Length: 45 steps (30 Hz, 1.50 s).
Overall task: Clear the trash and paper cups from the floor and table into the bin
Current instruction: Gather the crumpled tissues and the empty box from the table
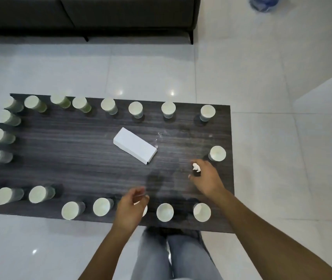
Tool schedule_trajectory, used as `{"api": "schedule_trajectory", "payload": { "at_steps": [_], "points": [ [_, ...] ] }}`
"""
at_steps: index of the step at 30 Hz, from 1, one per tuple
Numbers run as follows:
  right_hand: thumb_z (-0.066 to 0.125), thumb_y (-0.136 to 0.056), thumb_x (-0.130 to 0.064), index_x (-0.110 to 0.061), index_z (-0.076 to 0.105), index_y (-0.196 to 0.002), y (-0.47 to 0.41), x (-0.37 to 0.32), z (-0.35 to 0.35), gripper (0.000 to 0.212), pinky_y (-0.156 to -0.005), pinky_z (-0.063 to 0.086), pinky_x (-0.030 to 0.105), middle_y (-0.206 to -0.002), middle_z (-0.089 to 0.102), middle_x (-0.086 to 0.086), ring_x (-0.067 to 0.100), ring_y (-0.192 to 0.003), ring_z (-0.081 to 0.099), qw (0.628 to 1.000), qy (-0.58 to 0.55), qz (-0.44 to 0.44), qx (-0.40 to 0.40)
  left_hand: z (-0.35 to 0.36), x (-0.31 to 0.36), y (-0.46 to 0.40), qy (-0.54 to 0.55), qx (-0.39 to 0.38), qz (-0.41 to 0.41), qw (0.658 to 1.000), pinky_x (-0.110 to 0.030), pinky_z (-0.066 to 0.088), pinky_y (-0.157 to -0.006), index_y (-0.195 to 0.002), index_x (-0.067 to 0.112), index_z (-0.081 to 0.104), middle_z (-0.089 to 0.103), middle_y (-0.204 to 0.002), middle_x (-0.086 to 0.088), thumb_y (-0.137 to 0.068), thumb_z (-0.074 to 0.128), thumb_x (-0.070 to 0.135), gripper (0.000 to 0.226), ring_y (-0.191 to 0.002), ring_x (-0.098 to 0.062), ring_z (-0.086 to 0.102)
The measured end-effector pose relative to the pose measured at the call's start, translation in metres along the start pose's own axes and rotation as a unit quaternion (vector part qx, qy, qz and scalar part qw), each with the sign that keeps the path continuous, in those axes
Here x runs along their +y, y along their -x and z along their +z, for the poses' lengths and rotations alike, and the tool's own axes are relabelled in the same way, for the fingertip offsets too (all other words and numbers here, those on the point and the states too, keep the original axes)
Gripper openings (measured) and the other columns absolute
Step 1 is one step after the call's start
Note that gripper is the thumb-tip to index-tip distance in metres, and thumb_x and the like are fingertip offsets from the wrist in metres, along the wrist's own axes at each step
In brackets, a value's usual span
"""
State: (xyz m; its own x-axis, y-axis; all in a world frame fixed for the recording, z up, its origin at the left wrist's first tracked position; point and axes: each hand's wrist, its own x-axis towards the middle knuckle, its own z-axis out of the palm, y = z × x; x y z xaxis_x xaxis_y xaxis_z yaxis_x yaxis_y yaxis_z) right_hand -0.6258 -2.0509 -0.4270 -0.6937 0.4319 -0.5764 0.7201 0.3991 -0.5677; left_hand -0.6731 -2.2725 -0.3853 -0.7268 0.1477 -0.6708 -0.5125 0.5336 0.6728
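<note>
The right hand pinches a small white paper scrap above the worktop, just right of the white box. The left hand hangs loosely curled, empty, over a near-edge paper cup. Risk: either forearm sweeping neighbouring paper cups off the edge. That cup is largely hidden; a blurred blue object, possibly the bin, is cut off far beyond the box.

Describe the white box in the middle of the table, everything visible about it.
The white box is a plain, long rectangular block, looking like cardboard, closed and unmarked. It lies flat near the middle of the dark wood-grain table, turned diagonally to the table's edges. Nothing touches it; both hands and the surrounding paper cups are clear of it.
</note>
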Motion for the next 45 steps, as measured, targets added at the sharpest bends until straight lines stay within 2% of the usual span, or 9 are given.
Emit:
{"api": "schedule_trajectory", "payload": {
  "at_steps": [4, 7, 10, 20, 28, 32, 35, 39, 45],
  "points": [
    [0.066, -0.082, -0.012, -0.018, 0.055, -0.127, -0.058, 0.02, 0.019, 0.046, -0.096, 0.042, 0.029, -0.124, 0.052, 0.011, 0.024, -0.108, 0.054, 0.999, -0.01, 0.042, 0.011, 0.015, -0.014, -0.045, -0.004, -0.003, -0.011, 1.0, -0.023, 0.043, -0.084, -0.105, 0.015, 0.063, 0.065, -0.1, 0.002, -0.088, 0.062, 0.002, 0.022, -0.095, -0.014, 0.061],
    [0.065, -0.083, -0.012, -0.019, 0.054, -0.128, -0.099, 0.039, 0.04, 0.047, -0.096, 0.036, 0.023, -0.129, 0.05, 0.011, 0.025, -0.114, 0.052, 0.997, 0.01, 0.07, 0.023, 0.027, -0.027, -0.078, -0.017, -0.016, -0.019, 1.0, -0.007, 0.043, -0.07, -0.105, 0.02, 0.062, 0.064, -0.095, 0.013, -0.088, 0.062, 0.005, 0.022, -0.089, 0.001, 0.061],
    [0.062, -0.083, -0.013, -0.018, 0.05, -0.132, -0.135, 0.059, 0.061, 0.051, -0.102, 0.038, 0.034, -0.134, 0.046, 0.014, 0.034, -0.121, 0.045, 0.992, 0.067, 0.109, 0.017, 0.035, -0.041, -0.106, -0.029, -0.031, -0.032, 0.999, 0.004, 0.039, -0.058, -0.104, 0.022, 0.061, 0.06, -0.092, 0.02, -0.09, 0.06, 0.006, 0.022, -0.072, 0.022, 0.056],
    [0.055, -0.083, 0.0, -0.011, 0.036, -0.134, -0.179, 0.083, 0.107, 0.056, -0.099, 0.039, 0.049, -0.139, 0.027, 0.02, 0.044, -0.124, 0.032, 0.959, 0.197, 0.202, -0.001, 0.039, -0.066, -0.166, -0.044, -0.055, -0.054, 0.996, -0.005, 0.044, -0.063, -0.11, 0.023, 0.06, 0.059, -0.096, 0.022, -0.092, 0.058, 0.012, 0.022, -0.085, 0.012, 0.055],
    [0.058, -0.083, -0.003, -0.018, 0.056, -0.114, -0.138, 0.04, 0.134, 0.034, -0.086, 0.048, 0.033, -0.119, 0.048, 0.005, 0.025, -0.101, 0.054, 0.998, 0.063, 0.017, -0.026, 0.033, -0.062, -0.18, 0.018, -0.047, -0.079, 0.996, -0.006, 0.044, -0.063, -0.109, 0.023, 0.061, 0.062, -0.097, 0.017, -0.091, 0.059, 0.012, 0.021, -0.087, 0.007, 0.057],
    [0.065, -0.083, -0.008, -0.028, 0.055, -0.115, -0.1, 0.002, 0.145, 0.039, -0.081, 0.044, 0.016, -0.115, 0.048, -0.008, 0.008, -0.098, 0.053, 0.995, -0.017, -0.082, -0.053, 0.028, -0.054, -0.185, 0.096, -0.069, -0.104, 0.988, -0.024, 0.052, -0.084, -0.111, 0.022, 0.063, 0.065, -0.111, 0.006, -0.085, 0.068, 0.011, 0.029, -0.1, -0.006, 0.062],
    [0.065, -0.085, -0.008, -0.028, 0.047, -0.127, -0.088, -0.017, 0.155, 0.05, -0.093, 0.046, 0.021, -0.125, 0.048, -0.008, 0.007, -0.111, 0.051, 0.993, -0.037, -0.084, -0.079, 0.023, -0.051, -0.184, 0.149, -0.086, -0.123, 0.977, -0.04, 0.057, -0.083, -0.113, 0.019, 0.063, 0.067, -0.112, 0.001, -0.081, 0.07, 0.003, 0.036, -0.1, -0.018, 0.067],
    [0.065, -0.084, -0.004, -0.028, 0.04, -0.135, -0.086, -0.036, 0.167, 0.061, -0.097, 0.049, 0.032, -0.127, 0.047, -0.007, 0.009, -0.115, 0.051, 0.992, -0.068, -0.061, -0.087, 0.012, -0.056, -0.183, 0.147, -0.066, -0.104, 0.982, -0.04, 0.058, -0.08, -0.108, 0.014, 0.066, 0.069, -0.106, -0.004, -0.081, 0.066, -0.005, 0.033, -0.098, -0.022, 0.067],
    [0.067, -0.084, -0.022, -0.029, 0.035, -0.137, -0.108, -0.051, 0.173, 0.062, -0.101, 0.042, 0.029, -0.135, 0.04, -0.006, 0.012, -0.123, 0.039, 0.987, 0.017, -0.14, -0.082, -0.014, -0.076, -0.191, 0.15, 0.059, -0.096, 0.982, -0.042, 0.054, -0.089, -0.092, 0.018, 0.069, 0.068, -0.104, -0.008, -0.084, 0.064, -0.003, 0.023, -0.101, -0.027, 0.063]
  ]
}}
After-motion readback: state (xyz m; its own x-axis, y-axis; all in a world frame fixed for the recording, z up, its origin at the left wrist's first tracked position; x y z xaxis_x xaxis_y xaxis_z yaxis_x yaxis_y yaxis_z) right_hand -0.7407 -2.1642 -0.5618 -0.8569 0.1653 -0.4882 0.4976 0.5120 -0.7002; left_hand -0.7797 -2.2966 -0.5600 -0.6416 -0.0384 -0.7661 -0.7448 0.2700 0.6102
